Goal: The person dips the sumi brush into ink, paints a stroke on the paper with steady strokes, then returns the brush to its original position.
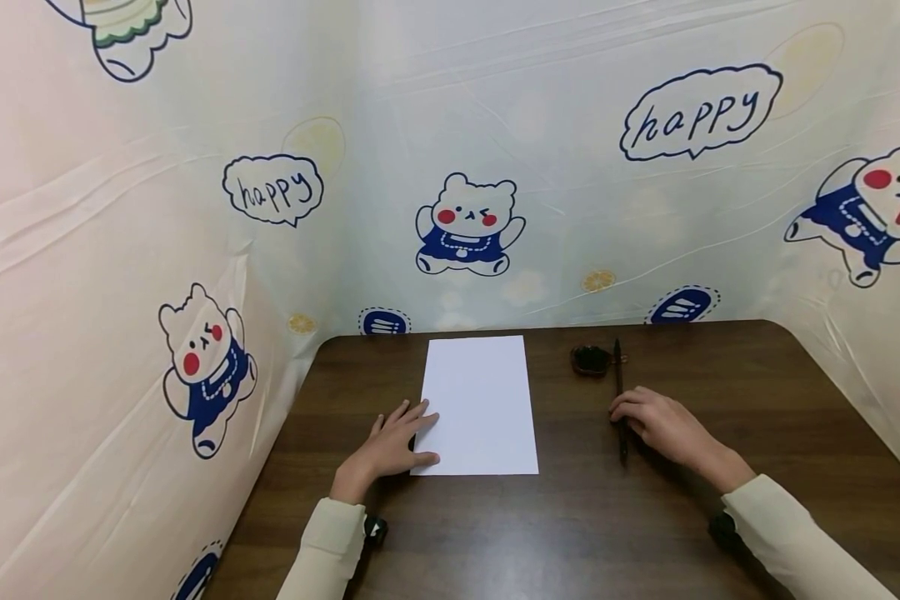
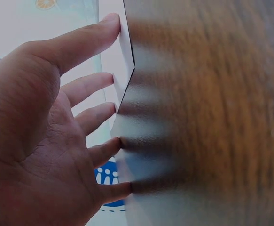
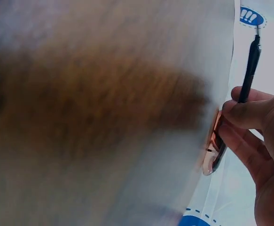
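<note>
A blank white sheet of paper (image 1: 478, 408) lies on the dark wooden table. My left hand (image 1: 392, 442) is spread flat at its left edge; thumb and index finger reach onto the sheet, other fingertips touch the wood. In the left wrist view the left hand (image 2: 47, 122) shows straight, separated fingers. Over to the right, my right hand (image 1: 663, 423) pinches a slim dark brush (image 1: 620, 375) between thumb and fingers. The right wrist view shows the brush (image 3: 252, 66) slanting through the grip, a thin loop at its upper end. Its bristles cannot be made out.
A small dark ink dish (image 1: 591, 360) sits beside the brush's far end, and its clear rim (image 3: 209, 165) appears in the right wrist view. Patterned curtains (image 1: 465, 100) enclose the wooden table (image 1: 465, 533) at the back and sides.
</note>
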Demonstrator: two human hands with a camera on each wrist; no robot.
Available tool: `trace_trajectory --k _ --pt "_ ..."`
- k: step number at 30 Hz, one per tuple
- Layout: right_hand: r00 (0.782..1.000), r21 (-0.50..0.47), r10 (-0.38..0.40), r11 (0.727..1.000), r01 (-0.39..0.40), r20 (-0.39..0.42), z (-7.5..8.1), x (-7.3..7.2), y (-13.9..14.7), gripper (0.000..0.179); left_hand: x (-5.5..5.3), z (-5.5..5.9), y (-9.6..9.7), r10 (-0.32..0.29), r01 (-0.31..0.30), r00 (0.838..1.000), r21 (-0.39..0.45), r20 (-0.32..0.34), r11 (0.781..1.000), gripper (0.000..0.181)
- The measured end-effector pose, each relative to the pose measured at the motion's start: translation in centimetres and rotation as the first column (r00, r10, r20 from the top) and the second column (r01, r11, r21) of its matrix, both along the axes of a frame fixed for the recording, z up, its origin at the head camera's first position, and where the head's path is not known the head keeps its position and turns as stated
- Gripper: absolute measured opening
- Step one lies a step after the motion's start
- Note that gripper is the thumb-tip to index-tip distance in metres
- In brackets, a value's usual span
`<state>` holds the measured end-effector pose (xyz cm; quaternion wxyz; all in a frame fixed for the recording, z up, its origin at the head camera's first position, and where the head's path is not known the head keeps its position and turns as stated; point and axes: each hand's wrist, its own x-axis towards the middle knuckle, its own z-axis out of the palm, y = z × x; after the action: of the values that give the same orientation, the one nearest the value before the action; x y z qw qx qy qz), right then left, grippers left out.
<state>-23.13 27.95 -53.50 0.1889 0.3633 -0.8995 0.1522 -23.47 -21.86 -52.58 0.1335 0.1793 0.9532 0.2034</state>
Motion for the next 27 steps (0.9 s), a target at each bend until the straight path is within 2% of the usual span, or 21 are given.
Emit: trace_trajectory --k 6,16,27 --pt "0.998 -0.026 0.017 0.999 -0.018 -0.053 0.2 -0.1 0.0 0.031 0.0 0.0 0.0 -0.003 0.003 1.0 0.01 0.005 1.0 0.075" --pt "0.997 -0.051 -0.003 0.999 -0.001 -0.082 0.8 -0.1 -0.1 0.034 0.1 0.0 0.0 -0.01 0.01 1.0 0.01 0.0 1.0 0.076" --pt "0.983 -0.069 0.006 0.997 -0.019 -0.186 2.4 -0.5 0.1 0.037 0.1 0.1 0.0 -0.011 0.011 1.0 0.009 -0.001 1.0 0.076"
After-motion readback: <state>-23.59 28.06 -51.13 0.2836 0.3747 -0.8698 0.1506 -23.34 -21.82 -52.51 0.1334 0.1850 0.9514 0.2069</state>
